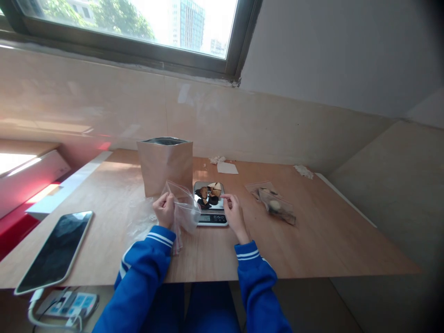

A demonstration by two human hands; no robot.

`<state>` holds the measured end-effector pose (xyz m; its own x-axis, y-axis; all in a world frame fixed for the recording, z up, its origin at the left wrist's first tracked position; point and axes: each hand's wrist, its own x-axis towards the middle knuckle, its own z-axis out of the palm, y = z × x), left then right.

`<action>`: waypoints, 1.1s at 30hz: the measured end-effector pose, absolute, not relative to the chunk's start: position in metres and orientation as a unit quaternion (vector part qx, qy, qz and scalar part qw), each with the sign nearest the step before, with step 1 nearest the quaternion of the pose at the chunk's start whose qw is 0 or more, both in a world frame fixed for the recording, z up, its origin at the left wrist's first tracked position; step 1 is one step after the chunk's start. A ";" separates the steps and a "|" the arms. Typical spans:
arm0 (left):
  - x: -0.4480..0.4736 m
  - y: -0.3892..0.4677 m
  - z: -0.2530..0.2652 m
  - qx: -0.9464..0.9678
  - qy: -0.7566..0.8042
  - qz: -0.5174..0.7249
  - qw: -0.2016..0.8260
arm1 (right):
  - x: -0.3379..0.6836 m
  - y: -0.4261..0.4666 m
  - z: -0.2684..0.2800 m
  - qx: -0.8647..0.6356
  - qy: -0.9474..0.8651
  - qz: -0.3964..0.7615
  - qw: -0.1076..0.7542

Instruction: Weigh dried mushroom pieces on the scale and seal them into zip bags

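My left hand (164, 209) is closed on a clear zip bag (187, 212), which hangs out to its right with the mouth spread toward the scale. A small digital kitchen scale (212, 219) stands in front of me. On its plate lies a heap of dark and tan dried pieces (209, 194). My right hand (233, 210) is at the plate's right edge, thumb and fingertips pinched together by the heap; whether a piece is between them is too small to tell. Directly behind the left hand, a brown kraft pouch (166, 166) stands upright with its top open.
Filled clear bags (275, 203) lie on the table right of the scale. More clear plastic bags (140, 217) lie at left. A tablet (57, 249) with a charging cable rests near the front left edge, above a power strip (69, 303). White paper (227, 168) lies by the wall.
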<state>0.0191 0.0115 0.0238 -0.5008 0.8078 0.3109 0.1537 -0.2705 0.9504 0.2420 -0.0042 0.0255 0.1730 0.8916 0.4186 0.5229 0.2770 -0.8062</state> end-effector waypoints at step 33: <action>-0.034 0.066 0.202 0.772 0.570 0.271 -0.072 | 0.272 -0.010 -0.019 -0.658 -0.561 0.009 0.502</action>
<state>-0.0341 0.0659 0.2017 0.2029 0.8422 0.4995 0.9197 -0.3390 0.1980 0.2723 -0.0096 -0.0190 0.3695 0.7478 0.5516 0.7299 0.1338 -0.6703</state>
